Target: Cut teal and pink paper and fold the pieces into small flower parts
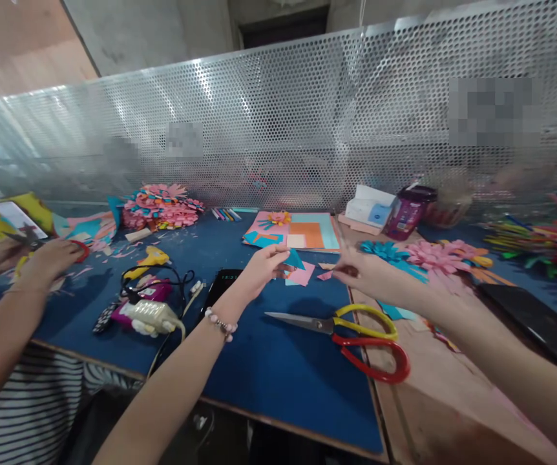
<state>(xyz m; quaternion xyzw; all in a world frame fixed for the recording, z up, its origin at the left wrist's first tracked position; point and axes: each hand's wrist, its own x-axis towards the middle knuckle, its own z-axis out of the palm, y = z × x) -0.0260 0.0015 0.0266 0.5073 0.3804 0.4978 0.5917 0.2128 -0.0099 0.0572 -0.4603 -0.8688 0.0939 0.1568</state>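
Observation:
My left hand (263,268) is closed in a pinch on a small folded piece of blue paper (294,259). Just under it lie pink paper pieces (302,275). To the right, my right hand (363,271) reaches over the table with its fingers blurred, close to a small pink paper scrap (325,276). Whether those fingers grip the scrap is unclear. Nearer to me rest large scissors (327,324) with one yellow and one red handle, their blades pointing left. Behind my hands is a stack of coloured paper sheets (313,229).
At left, a co-worker's hand (53,261) holds red-handled scissors. Cables, a power adapter (152,316) and a yellow glue gun (150,259) lie between us. Paper flowers (436,256) and a black phone (530,323) are at right. A perforated metal panel (288,129) borders the back.

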